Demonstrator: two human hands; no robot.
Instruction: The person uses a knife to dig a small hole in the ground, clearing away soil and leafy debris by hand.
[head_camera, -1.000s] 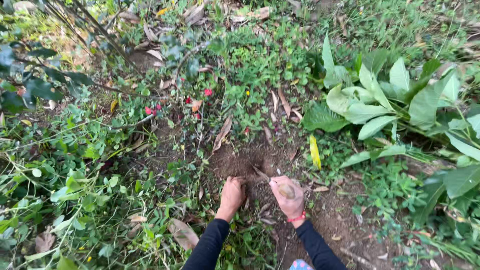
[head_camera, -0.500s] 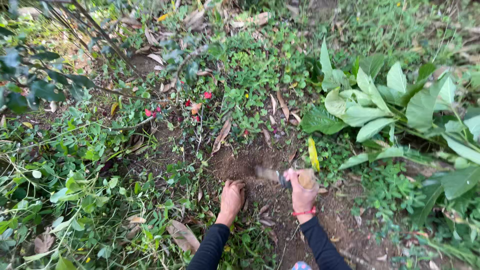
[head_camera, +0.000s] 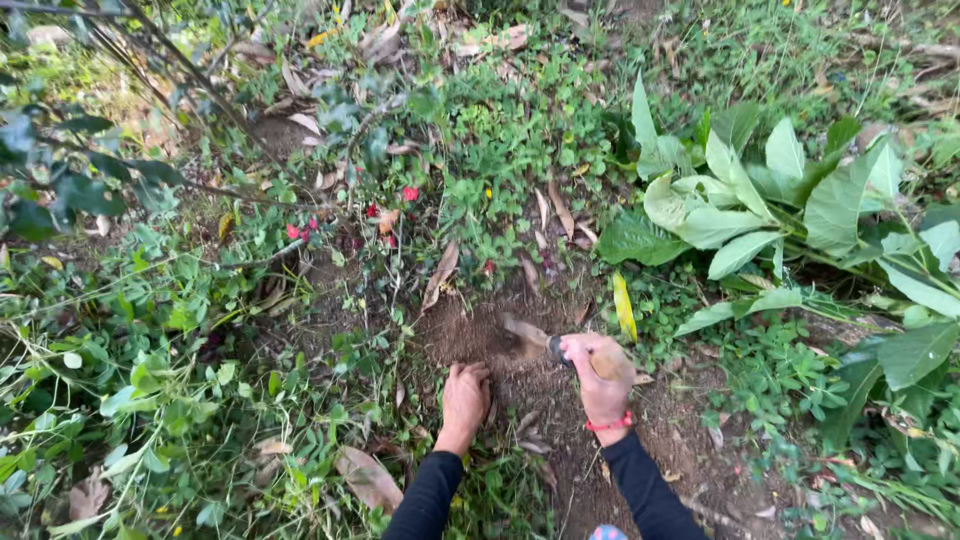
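Right hand (head_camera: 598, 378) lower, trowel (head_camera: 530, 333) in soil (head_camera: 470, 335)

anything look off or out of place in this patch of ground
Nothing stands out. The right hand holds a small digging tool with its blade in the bare soil; the left hand rests on the dirt beside it, among weeds and fallen leaves.

- Soft, even daylight throughout; no hard shadows, no glare.
- Brightest on the pale leaves (head_camera: 740, 200) at right; dimmest under the dark foliage (head_camera: 60, 170) at far left.
- Bare soil (head_camera: 480, 330) sharp at centre.
- Slight motion blur on the right hand (head_camera: 600, 375) and tool blade (head_camera: 525, 330).
- Softened, mildly stretched detail toward corners, as from a wide lens.
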